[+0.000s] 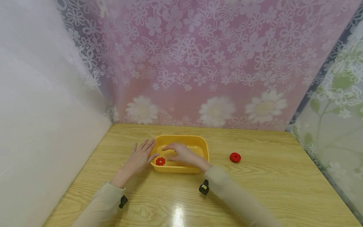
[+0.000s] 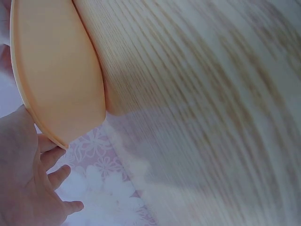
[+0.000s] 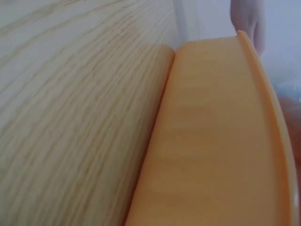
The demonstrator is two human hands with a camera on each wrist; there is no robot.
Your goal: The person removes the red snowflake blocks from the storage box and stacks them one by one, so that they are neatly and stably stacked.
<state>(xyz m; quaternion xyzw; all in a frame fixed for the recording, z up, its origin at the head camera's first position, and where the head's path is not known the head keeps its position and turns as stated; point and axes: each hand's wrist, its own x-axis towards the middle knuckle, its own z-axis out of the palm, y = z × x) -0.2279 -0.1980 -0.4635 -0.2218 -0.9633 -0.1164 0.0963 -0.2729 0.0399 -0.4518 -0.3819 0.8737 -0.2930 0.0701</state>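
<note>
A yellow plastic basin (image 1: 180, 169) stands on the wooden table. My left hand (image 1: 139, 159) lies at its left rim with the fingers spread and fairly straight; in the left wrist view that hand (image 2: 23, 174) touches the rim of the basin (image 2: 61, 70). Over the basin's inside is my right hand (image 1: 184, 154), its thumb and fingers bent and apart, with nothing visible between them. A red flower-shaped piece (image 1: 160, 161) lies in the basin's front left corner, between the two hands. In the right wrist view the basin's outer wall (image 3: 211, 132) hides most of the right hand.
To the right of the basin, a red flower-shaped stack (image 1: 235, 157) sits on the wooden table (image 1: 269, 183). A pink flowered curtain (image 1: 181, 63) hangs behind the table's far edge. White sheeting (image 1: 51, 110) borders the left side, and a floral sheet (image 1: 331, 126) the right.
</note>
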